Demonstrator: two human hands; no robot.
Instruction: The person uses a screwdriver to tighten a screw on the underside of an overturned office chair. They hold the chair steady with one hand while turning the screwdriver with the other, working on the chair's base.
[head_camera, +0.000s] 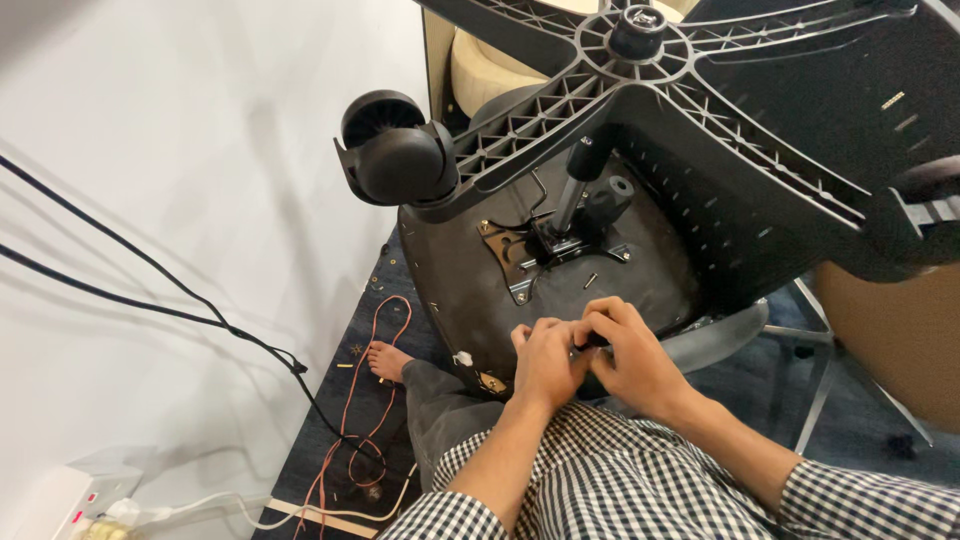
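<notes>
Overturned chair seat (470, 270): hands (590, 360) at its near edge; star base (620, 90) above; caster (392, 150) left; cables (360, 400) on floor, left.

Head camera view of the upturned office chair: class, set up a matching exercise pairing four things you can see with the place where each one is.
Things:
1. caster wheel
2. left hand
3. bare foot
4. orange cable

Places:
A. on the dark carpet, left of the seat
B. at the end of a chair base arm, upper left
C. looped on the floor beside the leg
D. at the near edge of the seat underside, touching the right hand

Pairs: 1-B, 2-D, 3-A, 4-C
</notes>
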